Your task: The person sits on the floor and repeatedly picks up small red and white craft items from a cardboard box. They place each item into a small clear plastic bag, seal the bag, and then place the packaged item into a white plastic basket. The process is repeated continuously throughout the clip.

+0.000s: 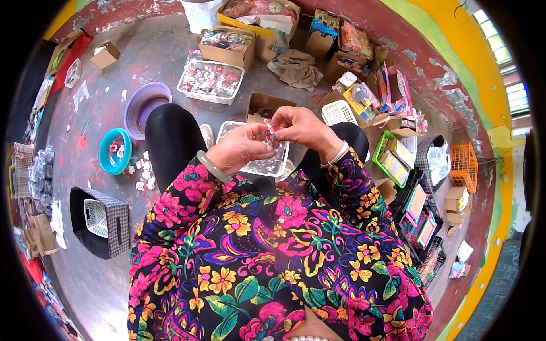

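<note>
One white basket (265, 173) of shiny packets (263, 165) below the left hand (241, 149)

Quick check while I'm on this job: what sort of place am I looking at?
Likely a makeshift workroom or storeroom, judging by the white basket heaped with small packets, the filled cardboard box behind it, and the peeling painted wall.
</note>
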The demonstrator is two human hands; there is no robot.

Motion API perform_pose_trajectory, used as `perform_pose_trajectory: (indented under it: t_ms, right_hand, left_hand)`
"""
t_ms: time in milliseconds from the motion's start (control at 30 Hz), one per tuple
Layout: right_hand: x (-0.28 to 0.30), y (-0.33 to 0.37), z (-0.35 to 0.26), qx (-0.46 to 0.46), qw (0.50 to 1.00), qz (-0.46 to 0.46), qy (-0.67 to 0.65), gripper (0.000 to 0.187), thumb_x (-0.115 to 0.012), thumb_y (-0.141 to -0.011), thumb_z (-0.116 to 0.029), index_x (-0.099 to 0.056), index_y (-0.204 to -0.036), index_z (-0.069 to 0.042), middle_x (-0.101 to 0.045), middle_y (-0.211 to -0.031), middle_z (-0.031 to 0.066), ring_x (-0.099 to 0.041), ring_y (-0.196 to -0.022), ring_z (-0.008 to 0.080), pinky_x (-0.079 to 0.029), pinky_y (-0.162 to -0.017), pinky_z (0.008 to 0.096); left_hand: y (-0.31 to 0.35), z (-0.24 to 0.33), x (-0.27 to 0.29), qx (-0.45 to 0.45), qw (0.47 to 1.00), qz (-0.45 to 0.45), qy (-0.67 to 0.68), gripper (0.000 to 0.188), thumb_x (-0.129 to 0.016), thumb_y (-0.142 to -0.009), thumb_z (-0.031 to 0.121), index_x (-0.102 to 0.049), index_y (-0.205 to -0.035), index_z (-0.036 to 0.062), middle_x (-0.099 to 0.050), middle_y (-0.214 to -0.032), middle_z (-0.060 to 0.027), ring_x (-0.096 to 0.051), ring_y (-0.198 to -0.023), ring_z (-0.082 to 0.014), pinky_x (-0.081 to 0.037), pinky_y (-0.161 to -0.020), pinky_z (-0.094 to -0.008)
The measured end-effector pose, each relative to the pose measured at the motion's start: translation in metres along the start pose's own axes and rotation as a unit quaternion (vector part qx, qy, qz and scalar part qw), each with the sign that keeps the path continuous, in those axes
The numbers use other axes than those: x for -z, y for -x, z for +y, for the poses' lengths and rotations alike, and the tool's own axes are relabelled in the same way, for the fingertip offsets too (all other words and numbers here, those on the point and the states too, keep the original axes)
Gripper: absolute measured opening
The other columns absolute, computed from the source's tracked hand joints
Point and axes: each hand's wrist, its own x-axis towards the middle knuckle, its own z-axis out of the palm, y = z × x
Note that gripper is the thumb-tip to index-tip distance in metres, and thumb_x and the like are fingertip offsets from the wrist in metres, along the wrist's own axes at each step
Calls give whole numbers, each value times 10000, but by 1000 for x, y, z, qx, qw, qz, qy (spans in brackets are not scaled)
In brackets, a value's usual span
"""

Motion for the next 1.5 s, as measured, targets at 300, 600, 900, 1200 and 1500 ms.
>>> perform_pose_trajectory:
  t_ms: [300, 600, 900, 1200, 1500]
  right_hand:
    - [6, 4, -13, 6, 998, -19, -65, 259, -672, -770, -159, -580, -948, 5, -614, -788, 24, -545, -689, 72, -415, -572, 206]
    - [5, -2, -1, 24, 994, -16, -110, 179, -679, -764, -135, -616, -878, -11, -592, -760, -4, -511, -672, 50, -399, -589, 187]
    - [-5, 2, -8, 104, 991, 61, -50, 171, -670, -753, -83, -591, -875, 7, -595, -763, 11, -541, -700, 70, -439, -648, 211]
    - [-4, 2, -3, 114, 988, 67, -75, 116, -635, -756, -33, -608, -858, 17, -565, -816, 38, -557, -705, 94, -456, -610, 219]
    - [0, 5, -2, 158, 983, 83, -32, 105, -663, -766, -74, -649, -839, 0, -564, -942, 54, -543, -828, 107, -436, -705, 225]
  left_hand:
    - [3, 2, -4, -21, 993, 83, -82, 242, -592, -811, 27, -571, -1053, 30, -600, -948, -12, -592, -850, -100, -519, -750, -240]
    - [1, -1, -9, -14, 992, 70, -103, 248, -594, -805, 18, -574, -1052, 19, -603, -945, -19, -592, -842, -98, -508, -761, -238]
    - [-1, -4, -5, -37, 994, 89, -55, 210, -633, -785, 35, -587, -990, 19, -599, -888, -9, -589, -811, -98, -503, -740, -230]
    - [3, -1, -7, -26, 996, 74, -43, 209, -593, -823, 48, -558, -1023, -1, -604, -922, -38, -596, -864, -125, -498, -801, -263]
    - [4, 2, -6, -50, 996, 79, 15, 242, -436, -927, 143, -526, -1088, -13, -599, -1002, -86, -603, -895, -159, -518, -806, -313]
